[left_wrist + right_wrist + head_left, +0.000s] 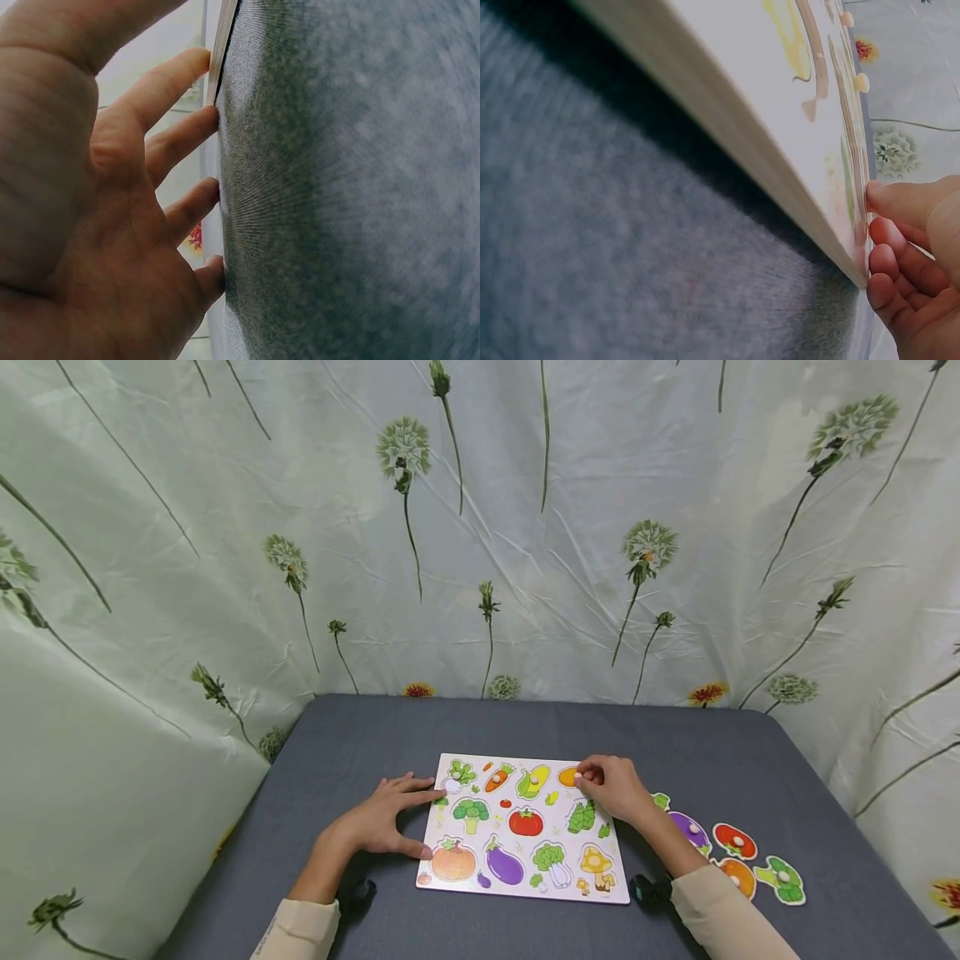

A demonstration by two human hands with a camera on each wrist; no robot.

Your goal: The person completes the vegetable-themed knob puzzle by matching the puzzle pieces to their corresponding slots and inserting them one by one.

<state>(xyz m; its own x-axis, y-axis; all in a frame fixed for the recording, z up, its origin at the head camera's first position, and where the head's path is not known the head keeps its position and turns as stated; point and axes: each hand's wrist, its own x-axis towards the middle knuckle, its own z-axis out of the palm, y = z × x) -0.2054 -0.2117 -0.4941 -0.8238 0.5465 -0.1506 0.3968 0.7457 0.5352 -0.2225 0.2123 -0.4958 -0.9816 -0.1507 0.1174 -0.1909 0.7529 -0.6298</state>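
Note:
A white vegetable puzzle board (495,827) lies flat on the table. My left hand (390,816) is spread at its left side, with the thumb and index finger touching the board's edge; in the left wrist view, other fingertips (212,191) rest on the cloth. At the top right corner, my right hand (615,787) pinches an orange puzzle piece (567,777) over the board, its knob hidden by the fingers. Knobbed turnip (452,783), carrot (497,778) and corn (532,781) pieces sit along the top row. Printed vegetables fill the lower rows.
Right of the board lie loose knobbed pieces: an eggplant (690,832), a tomato (735,842), a pumpkin (738,877), a broccoli (783,880) and a green-topped one (660,801), partly behind my right forearm. A flowered curtain (570,568) hangs behind the grey-clothed table (375,735).

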